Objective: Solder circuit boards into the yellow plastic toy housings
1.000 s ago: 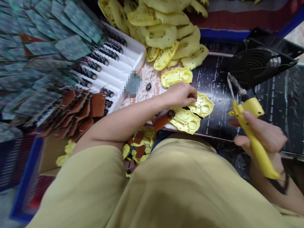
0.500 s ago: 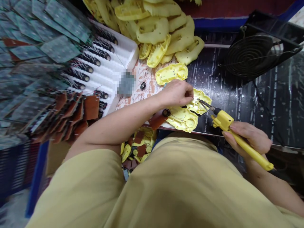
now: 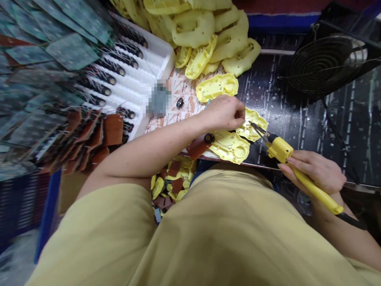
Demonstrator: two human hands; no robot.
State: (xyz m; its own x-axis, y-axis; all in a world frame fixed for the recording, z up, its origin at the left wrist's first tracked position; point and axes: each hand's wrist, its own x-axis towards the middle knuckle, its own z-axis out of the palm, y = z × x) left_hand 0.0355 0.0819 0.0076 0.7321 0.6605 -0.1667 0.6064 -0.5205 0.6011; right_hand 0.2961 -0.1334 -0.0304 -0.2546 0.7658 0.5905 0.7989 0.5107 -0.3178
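Note:
My right hand (image 3: 320, 171) is wrapped round the handle of a yellow soldering iron (image 3: 281, 151), its dark tip pointing left over a yellow plastic shell (image 3: 256, 121). Close to that tip, my left hand (image 3: 228, 113) is closed in a pinch at the shell's left side; what the fingers hold, perhaps a thin wire, is too small to make out. Nearer my body lies a second yellow shell (image 3: 233, 149) with thin wires across it. A brown circuit board (image 3: 198, 147) and a small round black part (image 3: 209, 138) sit at its left, partly under my forearm.
Another yellow shell (image 3: 217, 87) lies beyond my left hand, before a heap of yellow shells (image 3: 193, 28). A white foam tray (image 3: 160, 59) holds black wired parts beside stacked circuit boards (image 3: 71, 51). A black fan (image 3: 324, 67) stands at the right. Below the table edge are yellow scraps (image 3: 181, 174).
The view has shifted slightly. My left hand stays pinched by the shell, and the soldering iron's tip appears slightly farther right, still over the same shell.

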